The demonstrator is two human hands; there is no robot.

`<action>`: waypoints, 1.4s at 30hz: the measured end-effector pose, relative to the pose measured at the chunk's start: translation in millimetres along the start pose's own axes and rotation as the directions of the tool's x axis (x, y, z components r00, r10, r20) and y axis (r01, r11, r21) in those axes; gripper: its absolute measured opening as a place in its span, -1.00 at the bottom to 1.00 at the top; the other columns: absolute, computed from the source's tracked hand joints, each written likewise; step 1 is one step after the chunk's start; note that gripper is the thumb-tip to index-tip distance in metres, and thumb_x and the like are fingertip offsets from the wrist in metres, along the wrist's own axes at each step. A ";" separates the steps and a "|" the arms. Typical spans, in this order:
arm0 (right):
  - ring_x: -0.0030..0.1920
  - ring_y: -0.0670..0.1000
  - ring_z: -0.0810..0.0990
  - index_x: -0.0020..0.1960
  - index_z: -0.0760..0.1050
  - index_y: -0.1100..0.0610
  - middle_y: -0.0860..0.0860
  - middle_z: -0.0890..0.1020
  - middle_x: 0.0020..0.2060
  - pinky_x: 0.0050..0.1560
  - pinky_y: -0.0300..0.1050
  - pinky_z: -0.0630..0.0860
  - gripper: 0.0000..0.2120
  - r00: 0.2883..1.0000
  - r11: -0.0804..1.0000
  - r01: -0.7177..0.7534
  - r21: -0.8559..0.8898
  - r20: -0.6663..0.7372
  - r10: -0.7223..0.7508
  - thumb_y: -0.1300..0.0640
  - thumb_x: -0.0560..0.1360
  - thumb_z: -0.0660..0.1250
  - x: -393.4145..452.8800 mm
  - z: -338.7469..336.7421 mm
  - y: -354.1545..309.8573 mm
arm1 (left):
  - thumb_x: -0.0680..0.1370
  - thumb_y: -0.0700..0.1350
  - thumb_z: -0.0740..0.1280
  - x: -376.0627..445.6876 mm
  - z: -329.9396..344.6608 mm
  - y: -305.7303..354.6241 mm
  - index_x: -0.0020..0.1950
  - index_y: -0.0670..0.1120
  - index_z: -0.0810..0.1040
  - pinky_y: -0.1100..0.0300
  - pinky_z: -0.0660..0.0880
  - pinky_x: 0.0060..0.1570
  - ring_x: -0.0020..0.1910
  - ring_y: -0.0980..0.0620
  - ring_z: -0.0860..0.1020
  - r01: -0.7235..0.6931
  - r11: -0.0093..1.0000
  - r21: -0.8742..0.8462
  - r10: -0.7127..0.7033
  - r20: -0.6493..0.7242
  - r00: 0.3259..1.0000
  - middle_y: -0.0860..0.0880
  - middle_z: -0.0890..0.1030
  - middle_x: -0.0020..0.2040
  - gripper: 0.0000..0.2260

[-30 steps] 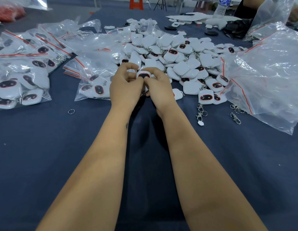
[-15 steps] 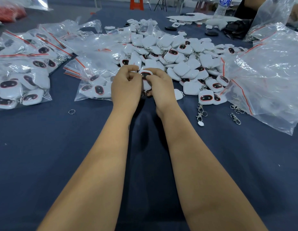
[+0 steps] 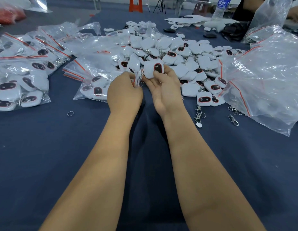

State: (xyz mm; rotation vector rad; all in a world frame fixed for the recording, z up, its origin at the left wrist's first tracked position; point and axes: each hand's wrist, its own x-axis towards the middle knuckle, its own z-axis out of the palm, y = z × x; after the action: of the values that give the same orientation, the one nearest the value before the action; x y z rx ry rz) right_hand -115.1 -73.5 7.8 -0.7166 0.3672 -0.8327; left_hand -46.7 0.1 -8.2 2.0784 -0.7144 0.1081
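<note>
The blue cloth (image 3: 44, 164) lies bare on the near side, under and on both sides of the forearms, and that is the widest open room. Farther out it narrows. Filled bags (image 3: 19, 77) crowd the left side, one of them just beside the left hand (image 3: 124, 92). Large clear bags (image 3: 265, 72) spread in from the right. The pile of fobs (image 3: 178, 52) closes the far side right behind the fingers. A split ring (image 3: 70, 113) lies alone on the cloth near the left wrist, and loose clasps (image 3: 199, 114) lie near the right wrist. A water bottle (image 3: 220, 7) stands at the far right, well apart.

The right hand (image 3: 163, 90) is turned palm up, and its fingers and thumb curl round the white fob (image 3: 153, 70). The fob sits at the fingertips, raised above the cloth in front of the pile, with its dark red-rimmed window facing the camera. The left hand has its back to the camera and pinches a small clear bag (image 3: 136, 80) at its fingertips, just beside the fob's lower left corner. The fob's metal ring hangs between the two hands, though whether it touches the bag cannot be told
</note>
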 end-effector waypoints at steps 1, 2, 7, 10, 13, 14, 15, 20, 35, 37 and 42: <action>0.01 0.12 0.62 0.36 0.33 0.33 0.17 0.59 -0.05 0.21 0.02 0.55 -0.66 1.000 1.000 -0.008 -0.001 0.013 0.008 0.45 0.60 0.12 -0.3 0.4 0.4 | 0.47 -0.15 0.31 -0.1 -0.5 0.8 0.15 -0.04 0.59 0.21 0.31 -0.22 -0.04 0.00 0.55 0.005 1.000 -0.028 -0.005 -0.006 1.000 0.03 0.63 -0.03 -0.74; 0.05 0.15 0.60 0.37 0.31 0.34 0.18 0.59 -0.04 0.24 0.04 0.52 -0.65 0.999 1.000 -0.016 -0.004 0.028 0.016 0.45 0.60 0.11 -0.7 1.4 1.1 | 0.47 -0.14 0.31 -0.3 -0.9 1.6 0.10 -0.03 0.60 0.24 0.31 -0.27 -0.08 0.03 0.54 0.011 0.998 -0.065 -0.011 -0.010 1.000 0.06 0.62 -0.08 -0.77; 0.00 0.12 0.62 0.19 0.34 0.23 0.17 0.59 -0.06 0.27 0.05 0.51 -0.77 0.999 0.995 -0.012 -0.095 0.034 0.015 0.46 0.60 0.13 -2.5 4.9 5.1 | 0.46 -0.17 0.32 -1.5 -4.2 6.8 0.00 0.02 0.59 0.27 0.49 -0.16 -0.16 0.13 0.57 0.048 0.950 -0.308 -0.067 -0.053 0.996 0.17 0.57 -0.23 -0.84; -0.04 0.08 0.60 0.16 0.35 0.23 0.19 0.56 -0.01 0.30 0.09 0.50 -0.79 1.000 0.985 -0.008 -0.175 -0.010 0.006 0.45 0.59 0.16 -0.5 3.6 6.1 | 0.46 -0.20 0.33 0.4 -5.9 8.4 -0.02 0.08 0.55 0.47 0.43 -0.25 -0.28 0.33 0.52 0.062 0.916 -0.397 -0.105 -0.088 0.991 0.20 0.55 -0.24 -0.80; 0.04 0.13 0.58 0.17 0.33 0.22 0.27 0.53 0.11 0.30 0.10 0.50 -0.80 1.000 0.976 -0.013 -0.217 -0.010 0.011 0.43 0.60 0.16 -1.3 4.9 8.5 | 0.46 -0.20 0.32 0.6 -5.8 7.8 0.06 0.06 0.61 0.50 0.37 -0.25 -0.24 0.31 0.52 0.056 0.912 -0.406 -0.102 -0.093 0.990 0.16 0.59 -0.13 -0.75; 0.04 0.14 0.59 0.17 0.32 0.22 0.29 0.54 0.12 0.27 0.08 0.52 -0.80 1.000 0.975 -0.007 -0.224 -0.008 0.006 0.42 0.60 0.16 -1.4 5.8 9.6 | 0.48 -0.19 0.31 0.2 -5.5 7.1 0.11 0.03 0.62 0.51 0.36 -0.22 -0.18 0.26 0.52 0.044 0.928 -0.370 -0.088 -0.103 0.991 0.13 0.60 -0.05 -0.74; 0.03 0.14 0.60 0.18 0.32 0.22 0.31 0.55 0.13 0.25 0.07 0.54 -0.80 1.000 0.974 0.006 -0.227 -0.008 -0.008 0.42 0.61 0.16 -1.5 6.3 10.2 | 0.49 -0.17 0.31 -0.7 -5.5 6.4 0.14 0.02 0.63 0.54 0.34 -0.21 -0.13 0.20 0.51 0.026 0.947 -0.320 -0.068 -0.120 0.990 0.09 0.60 0.02 -0.74; -0.08 0.14 0.67 0.22 0.30 0.22 0.21 0.62 -0.09 0.12 0.02 0.62 -0.82 0.999 0.997 0.040 -0.062 -0.015 -0.041 0.36 0.63 0.15 0.5 2.1 4.8 | 0.52 -0.17 0.26 -1.5 -7.6 2.7 0.19 0.02 0.63 0.27 0.34 -0.10 -0.05 0.07 0.49 -0.002 0.997 -0.072 -0.010 -0.161 0.987 -0.03 0.53 0.15 -0.71; -0.11 0.12 0.66 0.36 0.28 0.33 0.24 0.63 -0.05 0.04 -0.04 0.63 -0.69 0.999 0.991 -0.040 -0.128 -0.018 0.038 0.35 0.63 0.16 2.7 0.6 9.4 | 0.52 -0.15 0.33 -0.8 -5.4 6.2 0.01 0.04 0.62 0.52 0.35 -0.18 -0.08 0.17 0.53 -0.024 0.964 -0.266 -0.009 -0.123 0.992 0.10 0.53 0.04 -0.85; -0.20 0.09 0.60 0.29 0.32 0.30 0.30 0.61 -0.01 -0.16 -0.05 0.57 -0.73 0.998 0.937 -0.037 -0.347 -0.061 0.017 0.32 0.61 0.22 2.3 2.7 13.3 | 0.52 -0.15 0.33 -1.5 -4.9 7.7 -0.06 0.07 0.59 0.56 0.34 -0.17 -0.17 0.23 0.49 -0.044 0.958 -0.284 0.010 -0.121 0.993 0.09 0.52 0.01 -0.88; -0.20 -0.04 0.61 -0.04 0.54 0.08 0.03 0.68 -0.17 -0.14 -0.14 0.55 -0.88 0.984 0.609 0.166 -0.776 0.091 -0.152 0.27 0.53 0.31 -3.1 1.3 20.4 | 0.51 -0.21 0.30 -1.7 -5.8 10.5 -0.10 0.06 0.56 0.55 0.34 -0.19 -0.26 0.35 0.48 -0.074 0.951 -0.299 0.030 -0.148 0.989 0.07 0.49 0.01 -0.84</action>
State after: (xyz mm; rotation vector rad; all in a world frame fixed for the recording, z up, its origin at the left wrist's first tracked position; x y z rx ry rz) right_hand -105.3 -61.1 -5.6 -1.6074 0.6788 -0.8188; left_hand -52.6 1.0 2.3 1.7396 -0.6548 0.1633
